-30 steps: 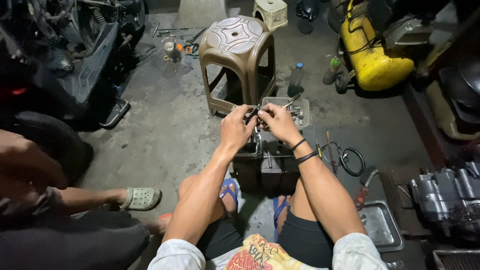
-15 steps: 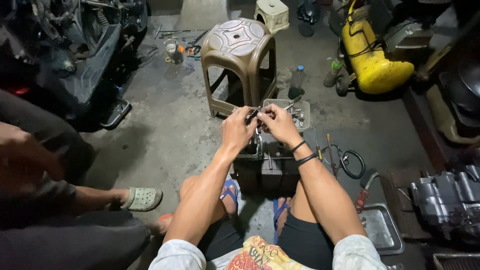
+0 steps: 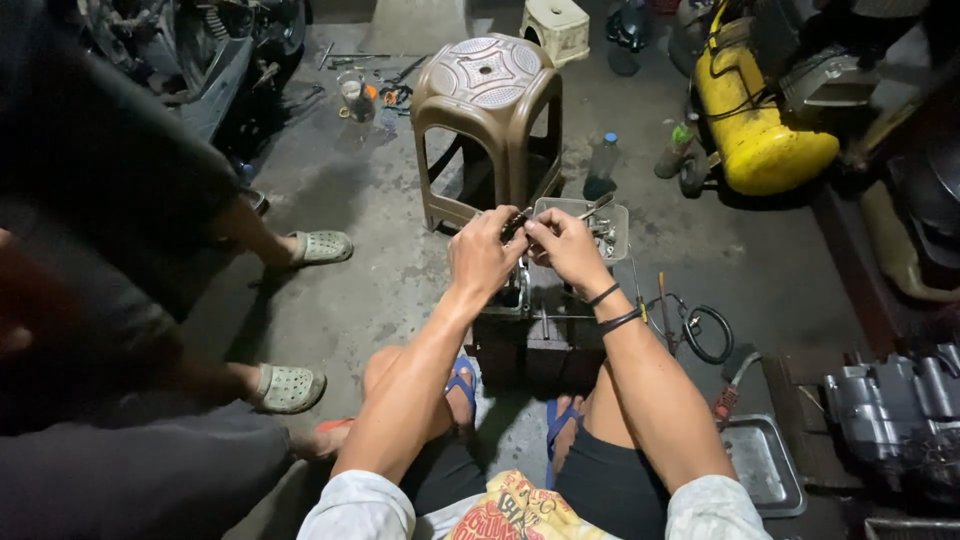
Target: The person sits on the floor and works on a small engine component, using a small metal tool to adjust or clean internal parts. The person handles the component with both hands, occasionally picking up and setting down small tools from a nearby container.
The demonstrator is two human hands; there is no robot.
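Head camera looks down on our two hands meeting over a small dark metal part, held just above a blocky engine piece that sits on the concrete floor between our knees. Our left hand is curled, thumb and forefinger pinched on the part's near end; our right hand is likewise closed, fingertips gripping the other end, with two dark bands at that wrist. What exactly the part is we cannot tell, as our fingers cover most of it.

Compared with a second ago, our hands sit in almost the same spot and the pinch is much the same; the clearest change is beside us, where the other person's foot in a pale clog has stepped further up the floor and a second clog now shows nearer to us. We judge from this that the work on the part is fine fingertip fitting that goes on in place, not a move elsewhere.

Just beyond our hands lies a grey parts tray with small bolts in it and a slim tool across its rim. Behind that stands a brown plastic stool. A clear bottle with a blue cap stands to its right, and a yellow compressor tank further right. A flat steel pan lies by our right knee.
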